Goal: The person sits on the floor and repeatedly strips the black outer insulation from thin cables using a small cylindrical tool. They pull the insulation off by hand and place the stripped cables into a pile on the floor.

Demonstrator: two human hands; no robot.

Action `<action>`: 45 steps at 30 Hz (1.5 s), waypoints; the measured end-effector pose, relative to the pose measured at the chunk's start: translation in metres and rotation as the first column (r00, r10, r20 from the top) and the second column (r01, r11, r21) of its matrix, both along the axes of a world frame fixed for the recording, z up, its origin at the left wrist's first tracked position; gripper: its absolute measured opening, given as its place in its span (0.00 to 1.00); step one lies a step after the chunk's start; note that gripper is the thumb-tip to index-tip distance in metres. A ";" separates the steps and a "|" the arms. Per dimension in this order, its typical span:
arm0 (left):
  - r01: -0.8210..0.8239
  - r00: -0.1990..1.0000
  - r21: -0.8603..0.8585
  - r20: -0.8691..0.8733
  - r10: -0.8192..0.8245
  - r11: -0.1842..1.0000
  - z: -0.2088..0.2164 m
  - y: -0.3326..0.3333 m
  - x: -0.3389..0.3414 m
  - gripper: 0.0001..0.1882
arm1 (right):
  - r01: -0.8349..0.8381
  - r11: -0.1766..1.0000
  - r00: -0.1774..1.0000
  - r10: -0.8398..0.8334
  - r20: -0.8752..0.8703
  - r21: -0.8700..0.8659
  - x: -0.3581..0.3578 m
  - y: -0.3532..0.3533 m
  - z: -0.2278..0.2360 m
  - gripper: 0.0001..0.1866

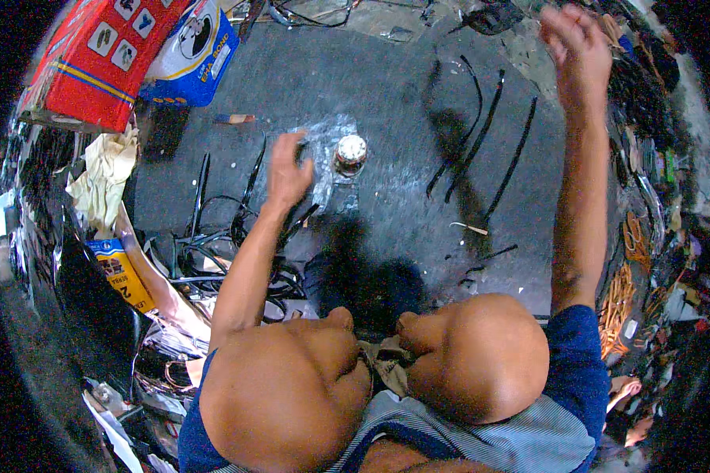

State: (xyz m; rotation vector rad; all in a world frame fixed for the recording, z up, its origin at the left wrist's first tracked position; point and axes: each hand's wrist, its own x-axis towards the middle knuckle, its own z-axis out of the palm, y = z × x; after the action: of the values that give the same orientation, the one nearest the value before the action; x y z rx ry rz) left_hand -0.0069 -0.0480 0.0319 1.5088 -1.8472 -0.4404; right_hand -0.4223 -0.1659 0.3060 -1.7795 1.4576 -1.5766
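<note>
My left hand point(289, 175) is over the dark work surface, thumb apart from its curled fingers, with nothing seen in it. Just right of it stands a small round jar or tin point(350, 153) with a pale, smeared top, on a whitish stained patch. My right hand point(577, 47) reaches far out to the upper right, blurred, its fingers looking spread and nothing seen in them. A dark lumpy thing point(493, 17) lies to its left. Long thin black strips point(489, 130) lie on the surface between my two arms.
A red box point(95, 59) and a blue and white container point(188, 59) stand at the far left. Below them are a crumpled cream cloth point(106, 173), a yellow package point(126, 276) and tangled black strips point(252, 264). Orange-brown cords point(619, 303) and clutter line the right side.
</note>
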 end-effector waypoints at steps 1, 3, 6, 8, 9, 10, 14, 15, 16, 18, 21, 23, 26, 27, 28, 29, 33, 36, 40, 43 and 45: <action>-0.211 0.974 -0.056 0.069 0.215 0.976 -0.010 0.005 0.018 0.29 | 0.022 0.991 0.988 -0.043 0.150 0.136 0.033 0.030 -0.028 0.16; -0.402 0.900 -0.053 0.160 0.405 0.914 -0.001 0.003 0.030 0.27 | 0.136 0.979 0.986 -0.118 -0.120 0.149 0.038 0.080 -0.092 0.11; -0.524 0.831 0.068 0.257 0.493 0.849 -0.008 0.003 0.052 0.25 | 0.014 0.946 1.000 -0.010 -0.015 0.325 0.078 0.158 -0.192 0.06; -0.489 0.848 0.104 0.287 0.445 0.866 -0.027 0.003 0.068 0.20 | -0.043 0.807 0.991 0.108 -0.076 0.589 0.102 0.201 -0.244 0.13; -0.477 0.848 0.092 0.309 0.430 0.874 -0.030 0.007 0.078 0.18 | -0.073 0.738 0.968 0.214 -0.130 0.670 0.118 0.213 -0.256 0.19; -0.460 0.850 0.079 0.326 0.413 0.884 -0.031 0.009 0.084 0.16 | -0.077 0.744 0.931 0.292 -0.219 0.664 0.127 0.218 -0.266 0.25; -0.309 0.950 0.102 0.087 0.301 0.946 -0.008 0.007 0.069 0.11 | -0.083 0.864 0.940 0.233 -0.249 0.496 0.166 0.177 -0.260 0.32; -0.254 0.967 0.100 0.009 0.254 0.962 -0.001 0.005 0.062 0.12 | -0.111 0.890 0.944 0.233 -0.232 0.442 0.177 0.163 -0.250 0.32; -0.138 0.983 0.145 -0.098 0.153 0.980 0.001 0.000 0.047 0.12 | -0.121 0.906 0.943 0.232 -0.237 0.406 0.181 0.153 -0.250 0.33; 0.010 0.852 0.529 -0.449 0.270 0.848 0.024 -0.003 0.008 0.10 | -0.138 0.926 0.937 0.238 -0.257 0.352 0.190 0.132 -0.257 0.33; 0.099 0.785 0.620 -0.529 0.322 0.779 0.041 0.003 -0.017 0.14 | -0.144 0.813 0.953 0.266 -0.141 0.564 0.197 0.114 -0.255 0.31; 0.153 0.759 0.651 -0.560 0.334 0.743 0.036 0.003 -0.021 0.16 | -0.011 0.791 1.000 0.005 0.012 0.612 0.188 0.113 -0.240 0.30; 0.262 0.706 0.686 -0.616 0.350 0.679 0.035 0.005 -0.023 0.19 | -0.075 0.922 0.909 -0.094 0.405 0.381 0.169 0.105 -0.243 0.35; 0.302 0.685 0.693 -0.635 0.356 0.654 0.037 0.007 -0.024 0.20 | -0.083 0.929 0.904 -0.082 0.419 0.361 0.163 0.102 -0.249 0.35; 0.326 0.660 0.722 -0.636 0.400 0.611 0.041 0.008 -0.026 0.22 | -0.168 0.898 0.866 -0.063 0.496 0.406 0.170 0.107 -0.228 0.35; 0.390 0.590 0.697 -0.691 0.417 0.602 0.035 0.009 -0.025 0.22 | -0.170 0.917 0.898 -0.006 0.439 0.361 0.178 0.110 -0.228 0.35; 0.596 0.365 0.587 -0.806 0.466 0.548 0.018 0.015 -0.021 0.23 | -0.132 0.921 0.975 0.055 0.215 0.366 0.199 0.123 -0.225 0.36; 0.740 0.295 0.490 -0.852 0.432 0.461 0.003 0.020 -0.004 0.22 | 0.000 0.885 0.993 -0.056 0.107 0.465 0.176 0.120 -0.242 0.38; 0.464 0.806 0.675 -0.590 0.043 0.573 0.025 0.001 -0.010 0.15 | 0.180 0.911 0.980 -0.197 0.009 0.371 0.135 0.118 -0.257 0.31; 0.334 0.912 0.700 -0.409 -0.028 0.632 0.013 -0.023 -0.017 0.07 | 0.092 0.909 0.982 -0.149 0.112 0.407 0.136 0.118 -0.240 0.32; 0.341 0.908 0.695 -0.419 -0.029 0.633 -0.002 -0.035 -0.023 0.04 | 0.046 0.902 0.996 -0.074 0.048 0.430 0.143 0.118 -0.234 0.37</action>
State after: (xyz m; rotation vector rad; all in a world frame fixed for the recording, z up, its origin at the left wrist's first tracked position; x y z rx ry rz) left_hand -0.0297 -0.0829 0.0303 1.5624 -1.5646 -1.6711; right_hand -0.2794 -0.0477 0.0719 -1.4279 1.6852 -1.2022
